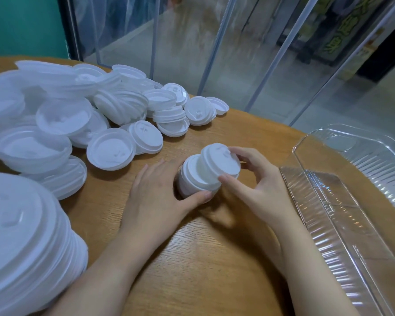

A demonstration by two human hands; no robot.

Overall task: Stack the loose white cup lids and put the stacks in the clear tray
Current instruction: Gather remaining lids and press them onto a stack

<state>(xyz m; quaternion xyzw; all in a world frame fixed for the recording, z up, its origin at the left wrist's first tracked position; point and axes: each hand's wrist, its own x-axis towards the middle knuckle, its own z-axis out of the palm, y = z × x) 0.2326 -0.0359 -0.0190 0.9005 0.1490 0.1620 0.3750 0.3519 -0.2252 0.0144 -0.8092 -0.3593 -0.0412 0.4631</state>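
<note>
White lid stack on wooden table, left of clear tray. Left hand gripping base; right hand pinching tilted top lid. Risk: crooked seating, toppling.

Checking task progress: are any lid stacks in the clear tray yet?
No. The clear tray on the right holds no lids, and the only stack being worked on stands on the table between both hands.
</note>
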